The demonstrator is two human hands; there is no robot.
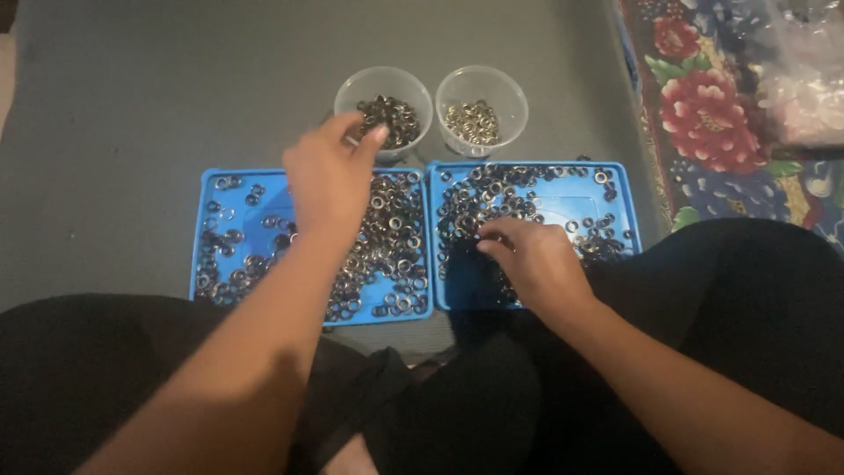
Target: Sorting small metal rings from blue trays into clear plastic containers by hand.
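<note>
Two blue square trays lie side by side on a grey mat, both strewn with small metal rings. My left hand (330, 176) hovers over the left tray (202, 230), fingers pinched together and reaching toward the left clear cup (384, 98), which holds dark rings; whether a ring is between the fingertips is too small to tell. My right hand (536, 259) rests on the right tray (620, 189), fingertips down among the rings (492, 189). The right clear cup (482, 98) holds lighter, silvery rings.
A flowered cloth (712, 114) with red blossoms lies at the right, with a clear plastic bag (804, 75) on it. My legs in dark clothing fill the bottom of the view, close against both trays. The grey mat (158, 88) stretches to the left and behind the cups.
</note>
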